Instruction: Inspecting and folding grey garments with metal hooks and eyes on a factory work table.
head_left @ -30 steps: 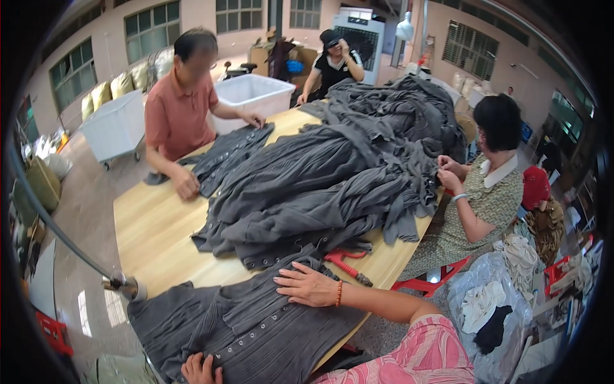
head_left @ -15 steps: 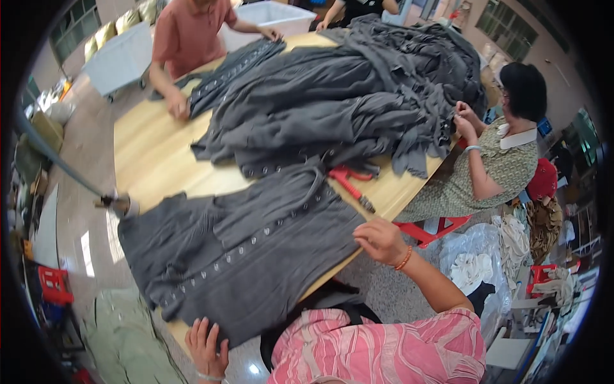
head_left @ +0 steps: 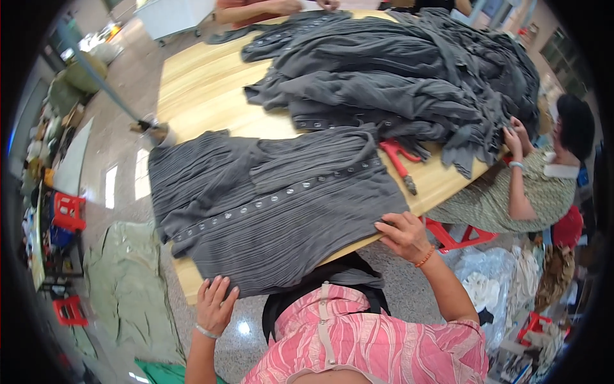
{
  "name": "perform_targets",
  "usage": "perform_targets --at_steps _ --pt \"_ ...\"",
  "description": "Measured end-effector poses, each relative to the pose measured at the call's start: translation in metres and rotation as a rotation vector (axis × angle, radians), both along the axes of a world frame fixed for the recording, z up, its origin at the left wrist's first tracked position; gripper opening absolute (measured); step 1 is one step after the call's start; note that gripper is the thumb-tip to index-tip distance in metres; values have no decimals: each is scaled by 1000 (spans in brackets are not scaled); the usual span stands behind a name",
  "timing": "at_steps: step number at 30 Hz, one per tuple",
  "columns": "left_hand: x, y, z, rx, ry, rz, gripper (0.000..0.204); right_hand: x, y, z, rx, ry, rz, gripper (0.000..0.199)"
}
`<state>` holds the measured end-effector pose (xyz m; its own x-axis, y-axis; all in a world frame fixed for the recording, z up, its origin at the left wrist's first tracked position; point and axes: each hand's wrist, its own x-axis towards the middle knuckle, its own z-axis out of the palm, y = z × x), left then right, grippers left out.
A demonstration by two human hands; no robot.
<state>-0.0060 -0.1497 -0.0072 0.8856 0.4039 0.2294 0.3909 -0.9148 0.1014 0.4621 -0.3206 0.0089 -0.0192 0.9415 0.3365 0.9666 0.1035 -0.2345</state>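
Observation:
A grey ribbed garment [head_left: 288, 237] lies spread on the wooden table in front of me, with a row of metal eyelets running slantwise across it. My left hand [head_left: 216, 307] rests at its near left corner, fingers stretched out over the fabric and the table edge. At the garment's near right corner, my right hand [head_left: 407, 237] has its fingers bent and closed on the fabric edge. Just beyond that corner lies a red-handled tool [head_left: 400, 166] with a metal tip; its kind is unclear.
A large heap of grey garments [head_left: 384, 77] covers the far right of the wooden table [head_left: 204, 89]. A co-worker [head_left: 531, 185] handles fabric at the right side, and another person's hands [head_left: 284, 8] show at the far edge. A pole [head_left: 96, 73] rises at the left.
The view has tilted down, so everything sits differently in it. The garment looks flatter. The far co-worker's hands have lifted off the grey garment there.

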Motion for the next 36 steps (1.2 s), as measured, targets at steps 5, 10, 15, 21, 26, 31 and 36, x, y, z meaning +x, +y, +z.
perform_targets --at_steps 5,10,15,21,26,31,36 --pt "-9 -3 1 5 -98 36 32 3 4 -7 36 118 78 27" --pt "0 7 18 -268 -104 87 31 6 8 10 -55 241 67 18" --pt "12 37 47 -599 -206 152 25 29 33 39 -460 656 -55 7" --pt "40 100 38 -1011 -346 440 15 49 92 41 -232 316 -144 8" --pt "55 105 4 -765 -339 472 12 -8 60 32 -203 414 -154 17" --pt "65 104 6 -621 -359 439 10 -51 -36 -40 -440 523 -92 22" --pt "63 104 3 -601 -359 413 11 -44 -68 -103 -631 760 -251 38"
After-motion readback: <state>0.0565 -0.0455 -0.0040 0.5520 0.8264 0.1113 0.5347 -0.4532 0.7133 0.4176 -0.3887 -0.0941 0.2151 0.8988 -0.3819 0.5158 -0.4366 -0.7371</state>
